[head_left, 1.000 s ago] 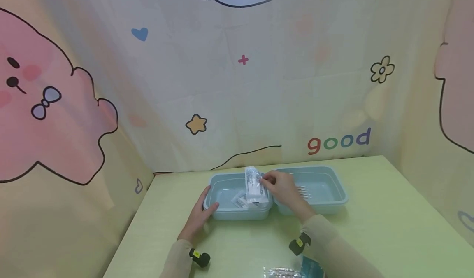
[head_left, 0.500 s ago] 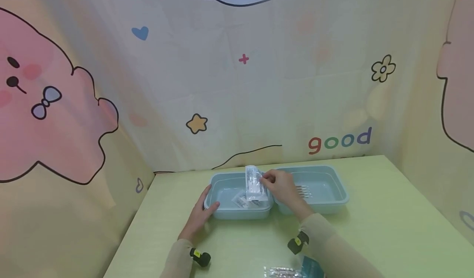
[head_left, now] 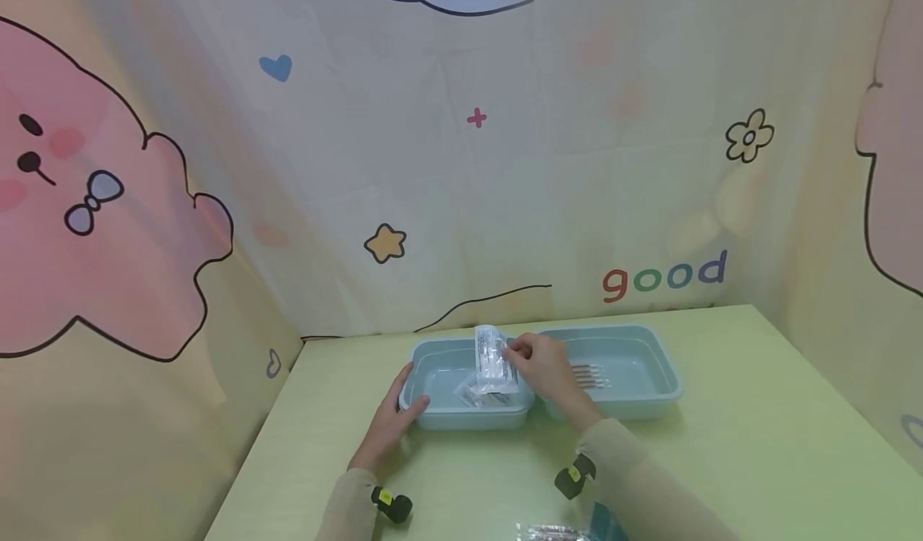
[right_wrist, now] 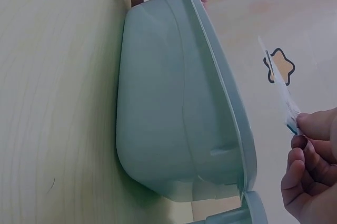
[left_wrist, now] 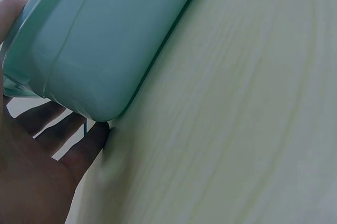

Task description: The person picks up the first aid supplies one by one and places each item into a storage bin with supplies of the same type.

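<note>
My left hand (head_left: 387, 419) holds the left end of a light blue plastic basin (head_left: 469, 421), its thumb over the front rim and its fingers along the outer wall. In the left wrist view the fingers (left_wrist: 87, 142) reach under the basin's rounded end. My right hand (head_left: 542, 365) pinches the edge of a clear, printed plastic packet (head_left: 494, 361) and keeps it upright above that basin. Seen from the right wrist, the packet (right_wrist: 284, 100) is edge-on between thumb and fingertips. Smaller printed packets (head_left: 472, 395) lie in the basin below it.
A second light blue basin (head_left: 645, 407) stands to the right, with several thin white-tipped sticks (head_left: 591, 377) inside. At the near table edge lie a clear packet (head_left: 551, 532) and a dark teal piece (head_left: 606, 523). A printed curtain (head_left: 461, 172) hangs behind the table.
My right hand and the upright packet have shifted very slightly left, showing more of the thin sticks. My left hand keeps its place on the basin.
</note>
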`<action>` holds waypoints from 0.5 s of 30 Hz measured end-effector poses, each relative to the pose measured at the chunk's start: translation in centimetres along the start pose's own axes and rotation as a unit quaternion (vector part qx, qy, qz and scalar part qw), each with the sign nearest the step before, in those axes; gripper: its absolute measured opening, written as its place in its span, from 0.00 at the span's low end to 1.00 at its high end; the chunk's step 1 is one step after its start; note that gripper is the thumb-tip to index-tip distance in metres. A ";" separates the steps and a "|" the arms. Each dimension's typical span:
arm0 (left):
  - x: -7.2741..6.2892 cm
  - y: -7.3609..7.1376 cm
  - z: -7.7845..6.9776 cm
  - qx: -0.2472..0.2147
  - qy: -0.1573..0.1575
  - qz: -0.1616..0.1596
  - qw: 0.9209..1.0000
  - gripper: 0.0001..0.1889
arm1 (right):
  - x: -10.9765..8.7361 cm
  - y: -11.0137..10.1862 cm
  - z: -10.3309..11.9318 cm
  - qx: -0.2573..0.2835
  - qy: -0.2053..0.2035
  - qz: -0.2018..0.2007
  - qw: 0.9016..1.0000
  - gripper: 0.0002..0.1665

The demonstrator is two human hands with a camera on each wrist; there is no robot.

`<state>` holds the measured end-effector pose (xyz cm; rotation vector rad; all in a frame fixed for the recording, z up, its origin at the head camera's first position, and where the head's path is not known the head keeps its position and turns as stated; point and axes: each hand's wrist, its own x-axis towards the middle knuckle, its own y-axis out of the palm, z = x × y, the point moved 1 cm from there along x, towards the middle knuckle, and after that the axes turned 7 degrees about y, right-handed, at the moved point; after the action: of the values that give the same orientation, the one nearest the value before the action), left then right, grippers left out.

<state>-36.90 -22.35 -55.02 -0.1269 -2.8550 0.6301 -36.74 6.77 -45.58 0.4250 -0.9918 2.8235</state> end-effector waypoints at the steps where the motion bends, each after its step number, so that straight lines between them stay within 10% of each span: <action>1: 0.0 0.0 0.0 -0.001 -0.001 -0.001 1.000 0.40 | 0.0 0.1 0.0 -0.001 0.000 -0.001 1.000 0.10; 15: 0.1 0.1 0.5 -0.005 0.003 -0.003 1.000 0.41 | 0.2 1.2 0.1 -0.008 0.012 -0.001 1.000 0.10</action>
<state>-37.06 -22.48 -55.47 -0.1229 -2.8517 0.6128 -37.19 5.78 -46.18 0.3884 -1.0076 2.8112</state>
